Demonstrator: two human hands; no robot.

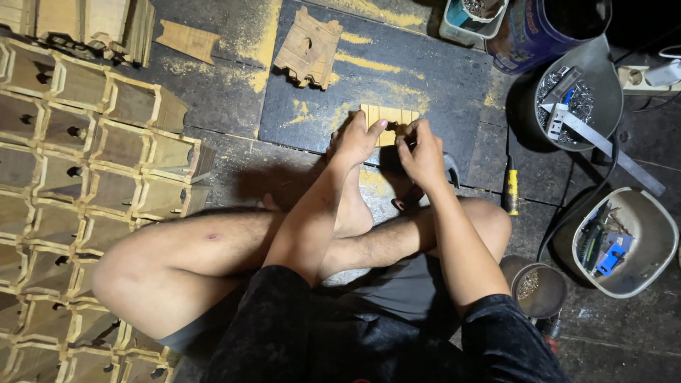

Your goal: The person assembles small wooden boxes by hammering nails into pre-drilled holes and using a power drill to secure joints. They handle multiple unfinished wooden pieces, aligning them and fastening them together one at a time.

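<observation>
A dark floor (227, 99) dusted with yellow sawdust fills the frame, with the person sitting cross-legged at its centre. The left edge is crowded by rows of small open wooden boxes (78, 163), packed close from top to bottom; the right edge is hemmed by a grey tub of metal bits (578, 99), a second tub of tools (624, 241) at lower right and a small round tin (538, 289) beside the knee. Open floor remains only in the upper middle — between the boxes and the tubs — where a notched wooden piece (308, 48) lies apart near the top edge. The slatted wooden panel (389, 120) lies flat on the floor just above centre, directly ahead of both hands. The left hand (358, 138) rests on the panel's lower left edge, fingers together and pressing down on it. The right hand (422, 152) sits at the panel's lower right corner, fingertips pinched together on something too small to make out. A yellow-handled tool (511, 186) lies on the floor right of the hands.
</observation>
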